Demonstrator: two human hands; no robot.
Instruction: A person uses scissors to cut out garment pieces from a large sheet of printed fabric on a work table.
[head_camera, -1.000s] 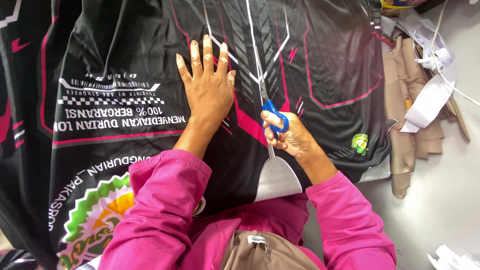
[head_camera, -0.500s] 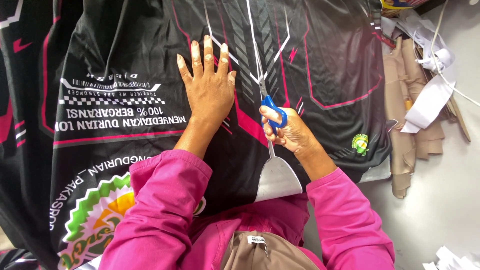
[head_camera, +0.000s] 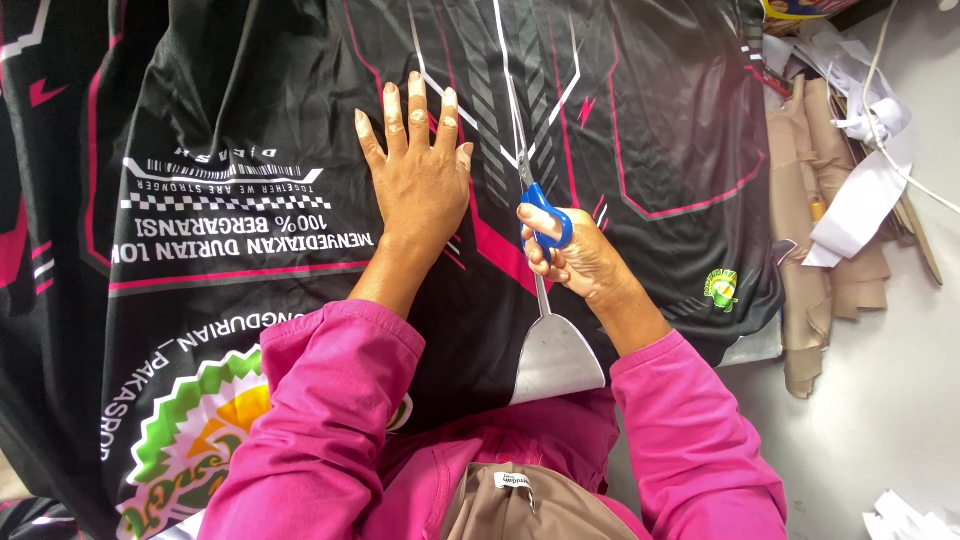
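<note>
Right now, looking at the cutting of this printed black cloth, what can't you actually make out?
Head view only:
- Scissors: blade tips are too thin to trace against the fabric's white lines, and the right hand covers the lower handle.
- Black printed fabric: cut off by the top and left edges.
- Cloth under the left hand: covered by the palm.
- Tan cloth pile: folds hide its layers.

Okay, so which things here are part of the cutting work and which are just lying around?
In use:
- black printed fabric with pink lines, partly slit
- blue-handled scissors, held in the right hand
- left hand, flat on the fabric

Lying about:
- tan cloth pieces at the right edge
- white paper strips
- white cord
</note>
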